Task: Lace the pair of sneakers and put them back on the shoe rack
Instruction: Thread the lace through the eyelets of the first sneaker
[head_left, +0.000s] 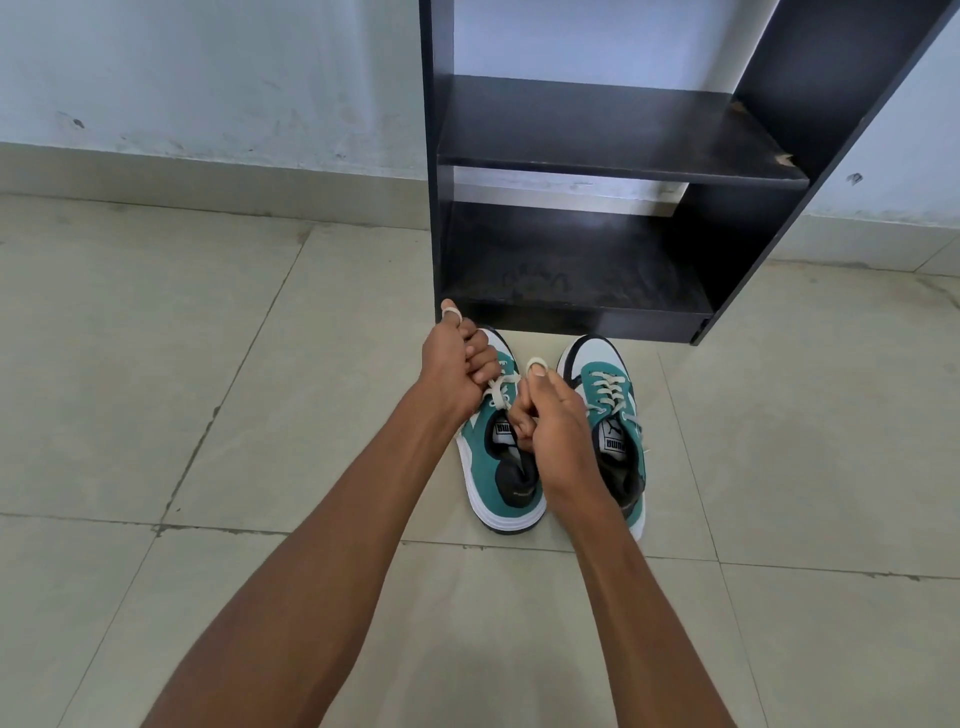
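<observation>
- A pale tiled floor fills most of the view and meets a light blue wall at the back.
- A black shoe rack stands against the wall; both shelves in view hold nothing.
- Two green and white sneakers sit side by side on the floor just in front of the rack's bottom edge, toes toward it.
- The right sneaker is laced with a cream lace.
- The left sneaker lies under both hands.
- The left hand is closed in a fist on one end of the shoelace.
- The right hand is closed on the other end, lace looped over a raised finger.
</observation>
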